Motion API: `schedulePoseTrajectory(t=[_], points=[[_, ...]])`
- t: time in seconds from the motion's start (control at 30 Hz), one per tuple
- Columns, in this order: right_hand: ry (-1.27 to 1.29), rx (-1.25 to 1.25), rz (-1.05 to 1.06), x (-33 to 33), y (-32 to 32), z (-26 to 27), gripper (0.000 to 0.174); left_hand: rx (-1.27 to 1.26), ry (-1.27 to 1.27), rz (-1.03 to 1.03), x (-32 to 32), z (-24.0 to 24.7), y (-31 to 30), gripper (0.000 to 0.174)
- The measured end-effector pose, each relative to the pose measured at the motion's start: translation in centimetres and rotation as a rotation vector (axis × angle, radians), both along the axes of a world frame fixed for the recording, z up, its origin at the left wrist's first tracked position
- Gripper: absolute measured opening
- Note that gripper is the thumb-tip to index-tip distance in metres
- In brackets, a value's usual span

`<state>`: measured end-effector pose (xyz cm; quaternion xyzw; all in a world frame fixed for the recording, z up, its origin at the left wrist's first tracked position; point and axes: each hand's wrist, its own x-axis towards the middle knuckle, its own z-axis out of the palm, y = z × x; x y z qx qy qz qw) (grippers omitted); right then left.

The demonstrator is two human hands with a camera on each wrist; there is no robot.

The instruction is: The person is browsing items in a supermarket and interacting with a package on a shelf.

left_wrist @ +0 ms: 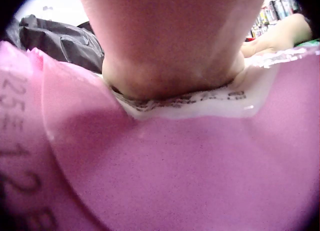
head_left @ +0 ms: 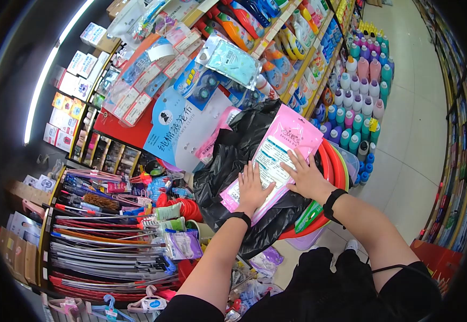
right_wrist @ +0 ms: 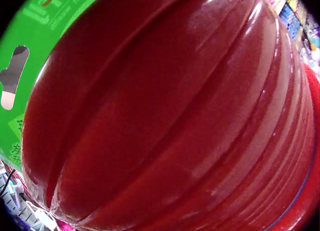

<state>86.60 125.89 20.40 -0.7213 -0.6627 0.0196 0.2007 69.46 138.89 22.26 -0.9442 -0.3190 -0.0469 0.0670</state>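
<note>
A flat pink plastic package (head_left: 292, 129) with a white printed label lies on a crumpled black plastic bag (head_left: 225, 155). My left hand (head_left: 253, 188) rests on its lower part with the fingers straight. Higher up, at the package's right edge, my right hand (head_left: 309, 174) lies with fingers spread and touching the label. In the left wrist view the smooth pink plastic (left_wrist: 200, 171) fills the foreground below the hand. Red basins (head_left: 338, 167) stand beneath the bag on the right, and their glossy red curved sides (right_wrist: 165, 105) fill the right wrist view.
Beside the basins sits a green card package (head_left: 308, 216). Mop poles (head_left: 110, 247) lie stacked at left. A blue-and-white packaged cloth (head_left: 177, 126) stands behind the bag. Several bottles (head_left: 362, 102) line the aisle's tiled floor (head_left: 410, 123) at right.
</note>
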Motion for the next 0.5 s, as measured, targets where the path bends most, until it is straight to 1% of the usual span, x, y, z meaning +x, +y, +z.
schedulePoseTrajectory(t=[0.5], points=[[0.017,0.024,-0.003,0.18,-0.08,0.01,0.064,-0.003,0.010,-0.005,0.29,0.19,-0.17,0.085]])
